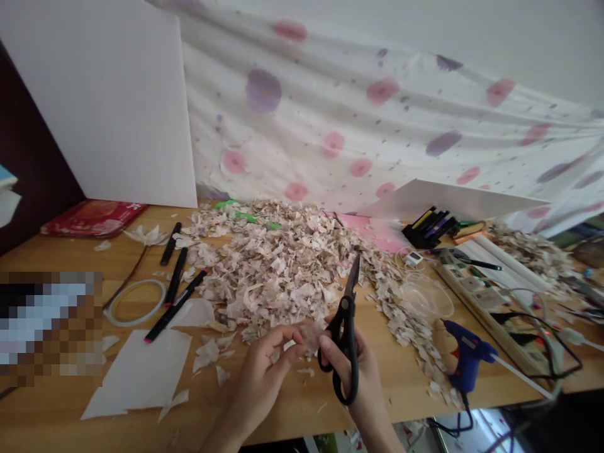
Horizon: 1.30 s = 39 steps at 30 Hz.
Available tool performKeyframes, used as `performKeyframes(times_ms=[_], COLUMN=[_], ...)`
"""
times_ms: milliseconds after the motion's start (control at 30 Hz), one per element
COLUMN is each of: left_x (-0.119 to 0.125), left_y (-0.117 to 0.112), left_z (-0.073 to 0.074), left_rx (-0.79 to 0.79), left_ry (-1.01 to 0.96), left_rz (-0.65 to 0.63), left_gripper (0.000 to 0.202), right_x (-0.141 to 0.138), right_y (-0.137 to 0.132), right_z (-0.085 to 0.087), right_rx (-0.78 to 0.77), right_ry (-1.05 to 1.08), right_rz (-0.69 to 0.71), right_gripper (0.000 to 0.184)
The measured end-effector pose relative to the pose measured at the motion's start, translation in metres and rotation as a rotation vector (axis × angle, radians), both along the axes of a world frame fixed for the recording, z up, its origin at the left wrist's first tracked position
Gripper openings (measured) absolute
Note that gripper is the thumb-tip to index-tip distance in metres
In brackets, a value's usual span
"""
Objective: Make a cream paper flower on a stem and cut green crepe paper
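Near the table's front edge, my left hand (274,358) pinches a thin, pale petal-like piece (310,338) by its left side. My right hand (361,371) holds black-handled scissors (348,314), their blades pointing up and away from me. The right thumb and fingertips also meet the right side of the pale piece. Just beyond both hands spreads a large heap of dried, pale petal-like scraps (287,264). The lower palm of the right hand is partly covered by the scissor handles.
Left lie markers (177,277), a tape roll (136,302), paper (141,371), a stemmed white flower (147,236) and a red packet (94,217). Right are a blue glue gun (467,355) with its cord, a power strip (491,314) and a black pen holder (427,229). A flowered curtain (330,107) hangs behind.
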<state>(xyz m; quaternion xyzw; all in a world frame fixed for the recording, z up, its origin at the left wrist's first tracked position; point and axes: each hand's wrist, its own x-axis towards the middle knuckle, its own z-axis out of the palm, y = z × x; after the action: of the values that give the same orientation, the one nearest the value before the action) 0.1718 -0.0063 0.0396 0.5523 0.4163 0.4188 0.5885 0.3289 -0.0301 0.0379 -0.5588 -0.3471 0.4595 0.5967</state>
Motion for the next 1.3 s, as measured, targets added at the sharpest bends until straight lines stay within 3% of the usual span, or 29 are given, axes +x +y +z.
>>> performKeyframes(times_ms=[233, 400, 600, 800, 900, 1000, 1133, 1300], left_x=[-0.008, -0.011, -0.012, -0.009, 0.005, 0.024, 0.04, 0.031], left_y=[0.0, -0.001, -0.002, -0.008, -0.011, -0.012, -0.008, -0.005], left_z=[0.004, 0.004, -0.006, -0.015, -0.017, -0.015, -0.009, -0.004], left_rx=[0.044, 0.054, 0.142, 0.146, 0.016, -0.164, -0.23, -0.246], left_ry=[0.078, 0.084, 0.096, 0.076, -0.006, -0.132, -0.233, -0.239], left_rz=[-0.142, -0.16, -0.006, 0.088, 0.168, 0.137, 0.033, 0.017], left_gripper=[0.013, 0.011, 0.011, 0.01, 0.033, 0.048, 0.034, 0.017], right_x=[0.007, 0.011, 0.01, 0.008, 0.005, 0.002, 0.001, 0.007], right_y=[0.0, 0.0, 0.001, 0.003, 0.0, -0.002, -0.005, -0.005], right_z=[-0.001, -0.002, -0.005, 0.003, 0.001, -0.002, 0.001, 0.008], right_rx=[-0.057, -0.069, -0.072, -0.078, -0.024, 0.01, 0.0, -0.061], right_ry=[-0.014, 0.013, 0.02, 0.038, 0.034, 0.049, 0.108, 0.013], right_rz=[0.02, 0.047, -0.049, -0.124, -0.16, -0.186, -0.117, -0.118], right_gripper=[0.05, 0.048, 0.049, 0.052, 0.051, 0.053, 0.054, 0.049])
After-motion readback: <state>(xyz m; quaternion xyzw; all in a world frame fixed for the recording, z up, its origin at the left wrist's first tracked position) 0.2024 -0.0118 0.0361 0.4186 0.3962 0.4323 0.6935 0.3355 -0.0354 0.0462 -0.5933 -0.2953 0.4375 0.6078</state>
